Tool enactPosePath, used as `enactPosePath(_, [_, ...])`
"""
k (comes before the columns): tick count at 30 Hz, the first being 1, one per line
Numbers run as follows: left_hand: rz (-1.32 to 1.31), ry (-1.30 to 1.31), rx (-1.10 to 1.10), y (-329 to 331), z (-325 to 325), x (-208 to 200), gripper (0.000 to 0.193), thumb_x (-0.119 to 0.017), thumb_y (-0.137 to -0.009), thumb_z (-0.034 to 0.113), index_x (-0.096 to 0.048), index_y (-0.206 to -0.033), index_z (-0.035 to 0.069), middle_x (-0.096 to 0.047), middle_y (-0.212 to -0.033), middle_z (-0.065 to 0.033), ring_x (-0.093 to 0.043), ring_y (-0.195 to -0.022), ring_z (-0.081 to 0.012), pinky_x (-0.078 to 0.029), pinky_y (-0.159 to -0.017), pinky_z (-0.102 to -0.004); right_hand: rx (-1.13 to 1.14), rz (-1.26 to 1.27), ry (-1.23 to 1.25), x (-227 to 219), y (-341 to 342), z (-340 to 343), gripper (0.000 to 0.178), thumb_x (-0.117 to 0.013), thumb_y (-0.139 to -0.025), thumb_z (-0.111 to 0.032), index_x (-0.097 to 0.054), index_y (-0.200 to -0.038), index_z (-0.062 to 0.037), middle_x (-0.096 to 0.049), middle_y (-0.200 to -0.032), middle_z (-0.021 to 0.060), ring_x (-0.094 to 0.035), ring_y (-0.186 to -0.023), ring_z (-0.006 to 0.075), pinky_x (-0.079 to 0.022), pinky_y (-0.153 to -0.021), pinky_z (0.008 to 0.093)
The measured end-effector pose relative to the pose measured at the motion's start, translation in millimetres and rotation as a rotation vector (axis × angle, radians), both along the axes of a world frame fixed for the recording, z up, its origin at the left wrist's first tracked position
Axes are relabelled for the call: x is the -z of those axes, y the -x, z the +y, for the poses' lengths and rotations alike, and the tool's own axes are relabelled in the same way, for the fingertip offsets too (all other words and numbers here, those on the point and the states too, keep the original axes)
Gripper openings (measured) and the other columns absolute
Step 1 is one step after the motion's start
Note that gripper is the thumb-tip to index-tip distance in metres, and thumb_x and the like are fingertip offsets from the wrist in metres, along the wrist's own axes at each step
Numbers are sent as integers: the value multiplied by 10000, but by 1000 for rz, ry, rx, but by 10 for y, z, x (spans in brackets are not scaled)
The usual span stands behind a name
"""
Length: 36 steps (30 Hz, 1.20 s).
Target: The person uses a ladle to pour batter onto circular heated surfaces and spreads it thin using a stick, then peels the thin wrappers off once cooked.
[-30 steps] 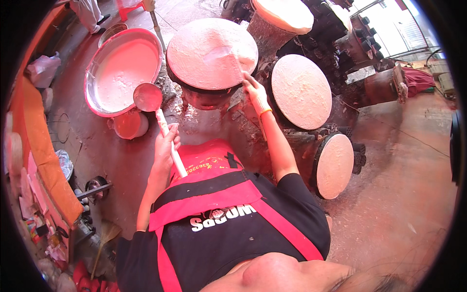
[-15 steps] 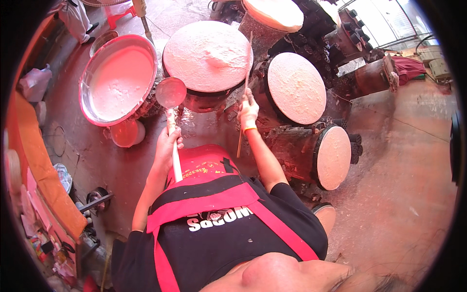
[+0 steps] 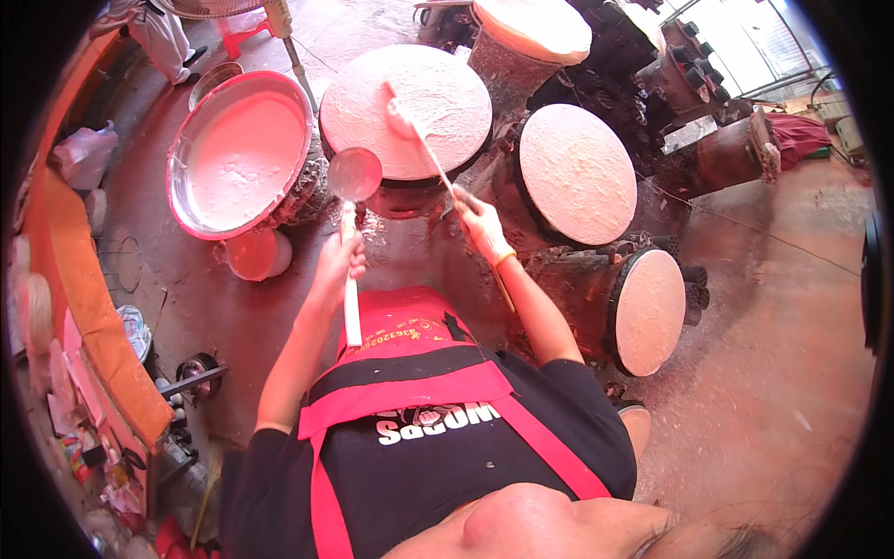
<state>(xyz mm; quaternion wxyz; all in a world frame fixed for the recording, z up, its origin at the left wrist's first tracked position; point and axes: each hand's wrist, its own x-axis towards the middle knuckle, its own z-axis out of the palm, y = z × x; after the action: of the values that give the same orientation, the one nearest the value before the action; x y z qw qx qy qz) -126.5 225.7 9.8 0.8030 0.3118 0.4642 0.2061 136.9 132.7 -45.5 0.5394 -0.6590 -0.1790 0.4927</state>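
My left hand (image 3: 338, 265) is wrapped round the pale handle of a ladle (image 3: 355, 175), whose round bowl points up in front of the nearest griddle. In my right hand (image 3: 481, 229) is a long wooden spreader (image 3: 427, 147), held slantwise. Its head meets the pale batter (image 3: 447, 93) that covers the large round griddle ahead of me. To the left of that griddle stands a wide basin (image 3: 237, 163) of white batter with a red rim. A second round griddle (image 3: 577, 177), coated with a pale layer, is just right of my right hand.
Another coated griddle (image 3: 650, 312) stands nearer on the right, and one more (image 3: 535, 28) is at the back. Dark cylinders (image 3: 689, 74) are stacked at the far right. Below the basin sits a small tub (image 3: 258, 255). A person (image 3: 160, 42) stands at the far left.
My right hand has tilted the spreader leftward, bringing its head from the griddle's right edge over the middle of the batter. The ladle stays upright in my left hand.
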Motion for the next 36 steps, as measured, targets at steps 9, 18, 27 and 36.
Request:
enactPosePath(9, [194,-186,-22,-1003,879,561,94,-479,-838,-2,-449,-927,-9,-458,-651,-41,-479,-483,-137,-426,-392,-293,211,0,-97,337,201,-193,357,-604,-893,-122,-572,-1246,-80,-607,-836,-49,-385,-530,10,-331,-456,174])
enactPosePath(18, [-731,862,-7,-308,1144,-259,114,-417,-963,63,-398,-927,-44,-367,-676,-11,-361,-514,-37,-309,-368,-148,191,85,-23,-209,269,81,342,-620,-885,-287,-598,-1213,-195,-426,-531,-45,-323,-373,53,-252,-331,232])
enactPosePath(27, [-251,608,27,574,1185,-195,77,-442,-939,38,-386,-893,11,-395,-710,-7,-338,-486,-32,-284,-341,-139,-135,-550,5,159,1035,19,406,-631,-855,-290,-579,-1227,-136,-621,-1154,115,-571,-1118,222,-451,-895,278])
enactPosePath(36, [-308,585,175,215,1060,-20,114,-423,-964,69,-385,-859,45,-363,-678,-1,-307,-471,-42,-271,-353,-155,-81,-535,160,-60,1102,-443,483,-550,-853,-482,-570,-1230,-180,-642,-1033,172,-609,-976,356,-474,-850,393])
